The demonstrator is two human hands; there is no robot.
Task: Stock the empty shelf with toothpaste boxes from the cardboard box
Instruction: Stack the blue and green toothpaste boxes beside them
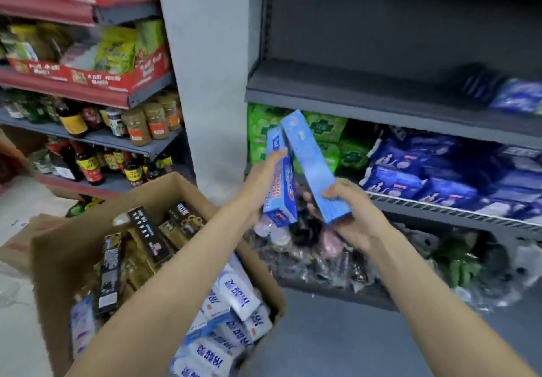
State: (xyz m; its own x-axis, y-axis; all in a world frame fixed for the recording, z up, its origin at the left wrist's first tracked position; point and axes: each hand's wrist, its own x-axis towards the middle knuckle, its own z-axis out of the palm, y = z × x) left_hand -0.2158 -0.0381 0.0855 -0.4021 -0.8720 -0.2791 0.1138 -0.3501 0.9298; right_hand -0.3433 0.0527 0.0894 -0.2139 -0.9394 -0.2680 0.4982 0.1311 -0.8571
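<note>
Item: two blue toothpaste boxes, in transit between carton and shelf. The left hand (265, 171) gripped one blue toothpaste box (280, 180) along its long side, fingers lying up the face, the box standing nearly upright. The right hand (346, 209) was curled round the lower end of a second blue box (311, 165), which leaned up and to the left so that its top end lay against or just beside the top of the first; whether the two touched could not be told. Holding each by its lower part probably left the far end free to be slid onto a shelf. Both were held above the floor, in front of the dark shelving unit and below the front edge of the empty shelf (352, 83), which carried only a few blue packets (516, 95) near its right end. Source: the open cardboard box (187, 189) on the floor at lower left, close below the left forearm, presumably set there for short reaches; it held white-and-blue boxes (231, 306) toward its right side and black-and-gold boxes (146, 233) toward its left and back. Below the empty shelf: green packs (322, 130) and blue-wrapped packs (434, 171). Judged stage: boxes lifted, not yet placed.
</note>
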